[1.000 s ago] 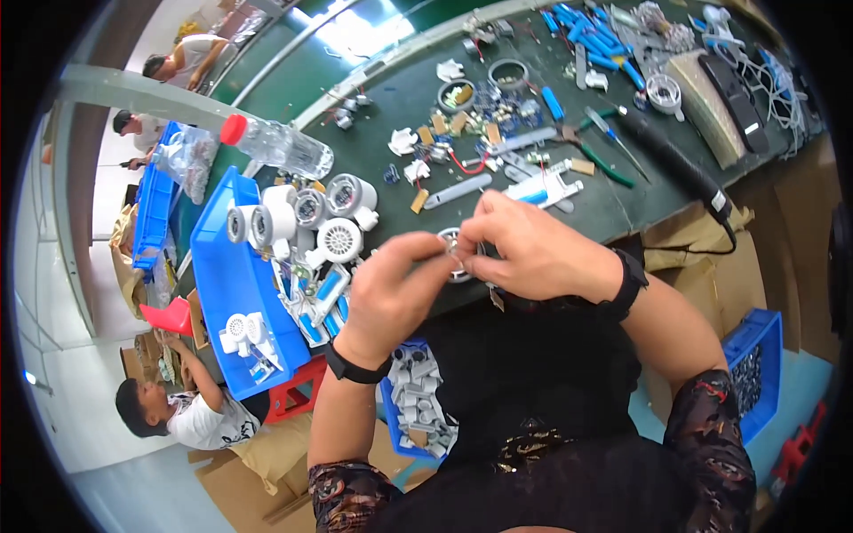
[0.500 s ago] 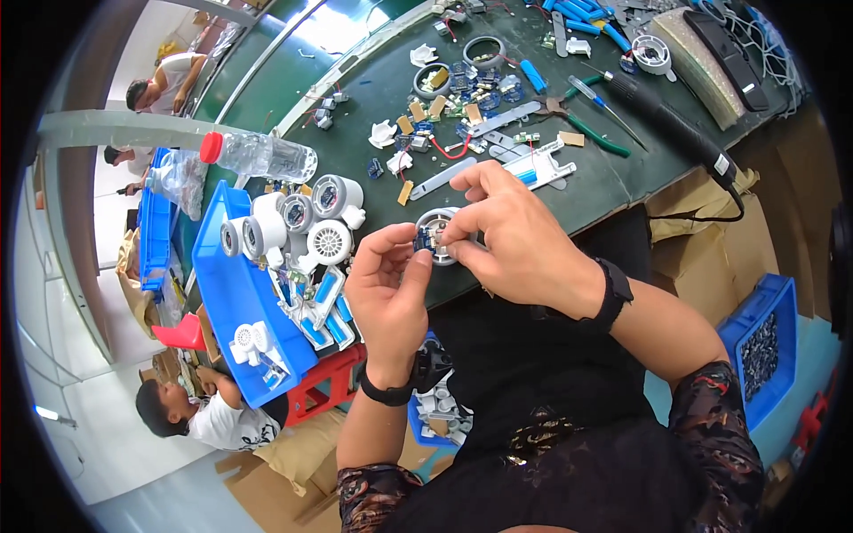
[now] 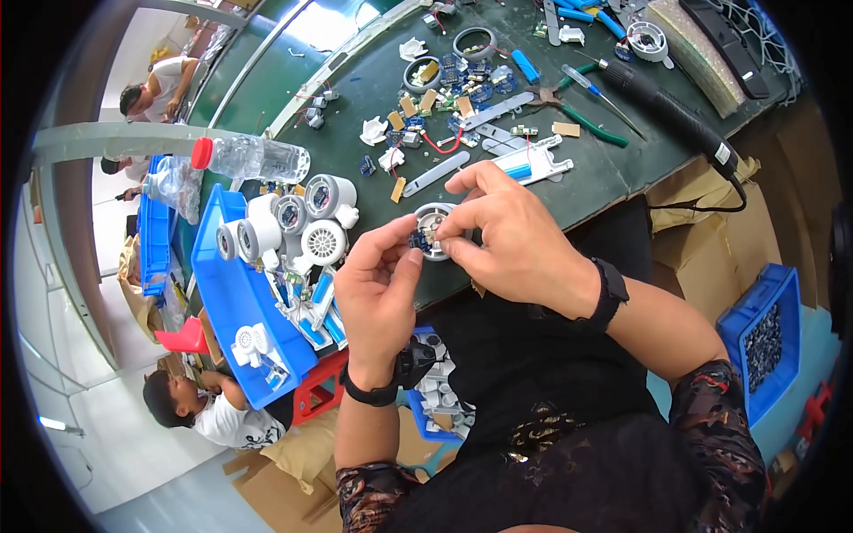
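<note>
A round grey-and-white housing [image 3: 435, 253] is between my two hands, above the near edge of the green bench. At its left side, my left hand [image 3: 382, 282] pinches a small dark blue circuit board [image 3: 418, 240] between thumb and forefinger. My right hand [image 3: 520, 233] reaches over the housing's right side with thumb and forefinger closed in a pinch at its inner parts. What those fingertips grip is too small to make out. The right hand's curled fingers hide part of the rim.
A blue bin [image 3: 222, 293] at left carries white fan housings [image 3: 324, 242]. A capped plastic bottle [image 3: 258, 160] lies behind it. Loose circuit boards, pliers [image 3: 586, 124], a screwdriver [image 3: 604, 100] and a black corded tool [image 3: 662, 107] lie on the bench. Other people are at left.
The left fingers and the small circuit board have shifted slightly, and the board now sits lower against the housing. The right hand keeps its pinch. The whole view has shifted a little.
</note>
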`<state>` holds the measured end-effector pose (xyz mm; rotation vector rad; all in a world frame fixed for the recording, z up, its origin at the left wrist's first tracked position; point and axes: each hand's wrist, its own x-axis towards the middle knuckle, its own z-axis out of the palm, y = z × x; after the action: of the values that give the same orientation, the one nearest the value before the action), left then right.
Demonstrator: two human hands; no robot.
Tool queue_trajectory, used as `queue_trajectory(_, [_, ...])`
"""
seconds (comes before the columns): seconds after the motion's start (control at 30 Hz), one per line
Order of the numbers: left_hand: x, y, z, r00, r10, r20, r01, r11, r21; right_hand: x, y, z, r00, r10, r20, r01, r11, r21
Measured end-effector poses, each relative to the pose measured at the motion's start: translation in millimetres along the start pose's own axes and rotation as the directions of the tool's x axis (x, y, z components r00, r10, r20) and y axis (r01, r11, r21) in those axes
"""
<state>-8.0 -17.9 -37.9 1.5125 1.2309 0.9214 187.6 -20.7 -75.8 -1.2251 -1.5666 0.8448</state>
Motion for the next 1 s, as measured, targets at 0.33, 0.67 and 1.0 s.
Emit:
queue_trajectory(0.33, [6, 9, -9, 0.984, -0.152, 0.089, 0.158, 0.985, -0.063, -3, -2, 6, 0.997, -0.021, -0.074, 0.019, 0.999, -0.028])
queue_trajectory(0.67, [9, 8, -12, 0.975, -0.195, 0.110, 0.210, 0.967, -0.142, -3, -4, 5, 0.998, -0.009, -0.064, 0.007, 0.999, -0.035])
queue_trajectory(1.0, [8, 10, -10, 0.977, -0.190, 0.096, 0.200, 0.973, -0.115, -3, -4, 4, 0.999, 0.007, -0.044, -0.009, 0.999, -0.032])
